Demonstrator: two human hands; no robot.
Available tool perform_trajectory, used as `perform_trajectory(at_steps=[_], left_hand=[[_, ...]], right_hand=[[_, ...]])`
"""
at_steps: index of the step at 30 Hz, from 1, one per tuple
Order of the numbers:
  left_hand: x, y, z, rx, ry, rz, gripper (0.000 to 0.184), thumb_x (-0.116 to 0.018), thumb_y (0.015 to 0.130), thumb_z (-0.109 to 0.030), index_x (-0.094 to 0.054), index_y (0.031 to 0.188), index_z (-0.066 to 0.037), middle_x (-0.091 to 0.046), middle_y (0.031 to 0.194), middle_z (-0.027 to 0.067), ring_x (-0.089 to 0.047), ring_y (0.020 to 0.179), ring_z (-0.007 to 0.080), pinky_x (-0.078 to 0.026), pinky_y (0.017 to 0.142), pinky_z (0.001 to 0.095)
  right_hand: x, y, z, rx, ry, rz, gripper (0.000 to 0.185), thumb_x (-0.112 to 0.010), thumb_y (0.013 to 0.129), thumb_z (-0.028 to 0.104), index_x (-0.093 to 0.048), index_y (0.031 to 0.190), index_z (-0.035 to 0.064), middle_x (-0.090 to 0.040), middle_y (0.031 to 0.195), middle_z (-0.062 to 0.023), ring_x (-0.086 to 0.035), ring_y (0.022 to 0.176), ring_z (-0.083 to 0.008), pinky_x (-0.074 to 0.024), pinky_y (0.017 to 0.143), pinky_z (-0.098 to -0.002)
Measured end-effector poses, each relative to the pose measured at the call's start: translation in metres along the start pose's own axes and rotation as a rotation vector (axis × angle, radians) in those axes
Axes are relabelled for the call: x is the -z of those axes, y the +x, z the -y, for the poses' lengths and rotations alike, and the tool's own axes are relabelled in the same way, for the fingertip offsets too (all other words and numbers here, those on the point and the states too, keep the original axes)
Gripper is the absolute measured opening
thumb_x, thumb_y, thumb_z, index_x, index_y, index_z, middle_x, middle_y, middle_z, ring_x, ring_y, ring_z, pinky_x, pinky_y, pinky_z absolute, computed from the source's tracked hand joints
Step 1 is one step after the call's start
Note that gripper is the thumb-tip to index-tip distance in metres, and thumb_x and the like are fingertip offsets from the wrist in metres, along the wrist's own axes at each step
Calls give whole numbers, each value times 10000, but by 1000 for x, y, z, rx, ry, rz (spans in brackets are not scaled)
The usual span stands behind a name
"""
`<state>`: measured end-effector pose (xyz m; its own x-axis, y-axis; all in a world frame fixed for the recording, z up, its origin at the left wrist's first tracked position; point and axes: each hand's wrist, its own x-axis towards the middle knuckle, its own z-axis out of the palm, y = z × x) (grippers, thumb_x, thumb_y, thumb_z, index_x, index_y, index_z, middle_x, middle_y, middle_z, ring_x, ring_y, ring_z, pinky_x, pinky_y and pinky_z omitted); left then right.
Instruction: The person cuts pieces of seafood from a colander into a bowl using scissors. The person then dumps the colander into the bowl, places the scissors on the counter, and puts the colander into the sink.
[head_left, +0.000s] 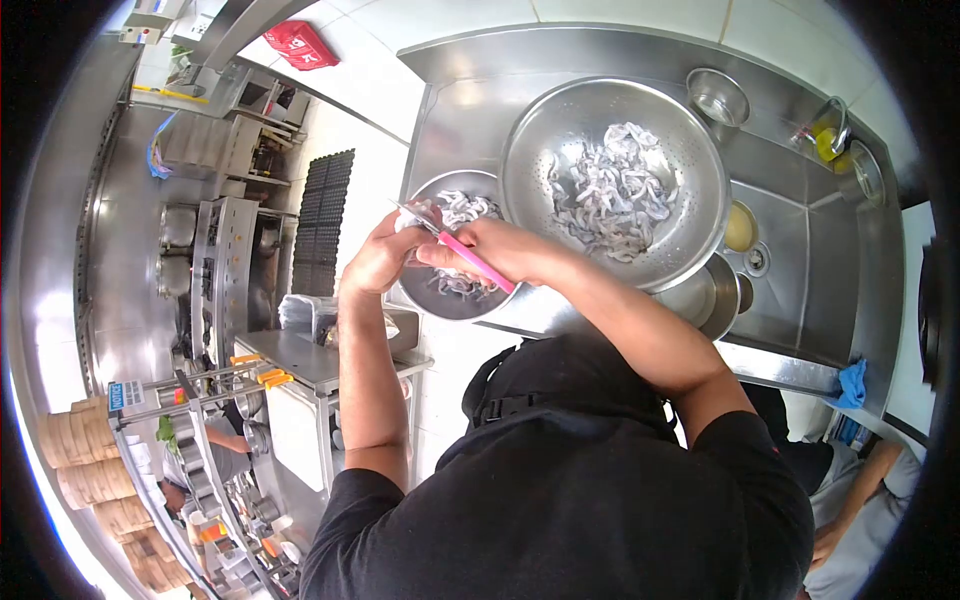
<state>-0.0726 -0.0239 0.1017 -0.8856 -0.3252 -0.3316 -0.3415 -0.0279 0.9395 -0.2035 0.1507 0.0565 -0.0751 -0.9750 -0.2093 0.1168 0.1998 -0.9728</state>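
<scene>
**Right hand (484, 250) grips a pink-handled knife (474, 261) above the smaller bowl (430, 300)**

The right hand is closed around the knife, left of the frame's upper centre, its blade slanting toward the upper left. The left hand (378, 254), just beside it, is partly curled and pinches a whitish piece (416, 215) near the blade. Beneath both hands, the smaller bowl holds pale, wet strips (466, 207). Right of it, at upper centre, a large perforated bowl (520, 205) contains a heap of greyish-white pieces (615, 190). Further right is a steel sink (830, 265), with a blue cloth (852, 385) on its near edge. A red packet (301, 45) lies at upper left; another person's arm (868, 485) shows at lower right.
</scene>
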Motion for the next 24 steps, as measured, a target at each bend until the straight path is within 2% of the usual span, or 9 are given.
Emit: perform_trajectory(at_steps=[6,10,13,16,18,21,24], left_hand=[[6,7,17,71,140,-54,261,-569,922,-117,-675,1139,-21,-672,950,29,-614,829,127,-500,722,295],[14,14,30,100,286,-76,246,-549,936,-131,-695,1093,-10,-684,907,36,-612,785,131,-501,694,308],[13,18,35,121,282,-95,255,-552,946,-150,-690,1099,-1,-685,912,52,-609,768,130,-500,688,308],[3,17,32,226,423,-225,267,-566,955,-169,-685,1100,21,-696,920,79,-627,793,152,-519,718,331],[18,26,46,194,486,-187,281,-584,953,-176,-678,1110,38,-710,948,103,-646,826,180,-533,752,357],[20,30,57,89,532,-114,318,-609,945,-195,-678,1124,58,-734,991,147,-676,880,229,-546,809,392],[8,23,42,80,692,-63,338,-596,954,-197,-680,1167,52,-747,1040,164,-685,962,237,-542,887,389]], right_hand=[[-1,12,-13,-68,-63,-70,713,-689,879,771,-585,639,108,-495,583,37,-474,545,-94,-366,526,-297],[0,16,-24,-37,-148,-176,752,-700,850,794,-557,593,101,-523,569,15,-509,529,-127,-396,523,-315],[1,16,-30,-16,-137,-191,766,-699,848,795,-540,570,99,-535,561,1,-531,513,-142,-421,513,-327],[2,14,-31,-42,-109,-180,763,-693,857,789,-538,564,101,-535,554,-5,-535,501,-137,-428,494,-326],[0,21,-39,-50,-96,-181,761,-687,865,785,-539,562,103,-526,547,-4,-531,492,-130,-430,486,-317],[-6,30,-48,-39,-37,-197,857,-645,797,889,-596,548,71,-546,507,-49,-591,520,-201,-472,545,-383],[-7,36,-54,-75,53,-175,834,-648,808,878,-545,512,105,-507,480,-28,-558,488,-174,-457,520,-360]])
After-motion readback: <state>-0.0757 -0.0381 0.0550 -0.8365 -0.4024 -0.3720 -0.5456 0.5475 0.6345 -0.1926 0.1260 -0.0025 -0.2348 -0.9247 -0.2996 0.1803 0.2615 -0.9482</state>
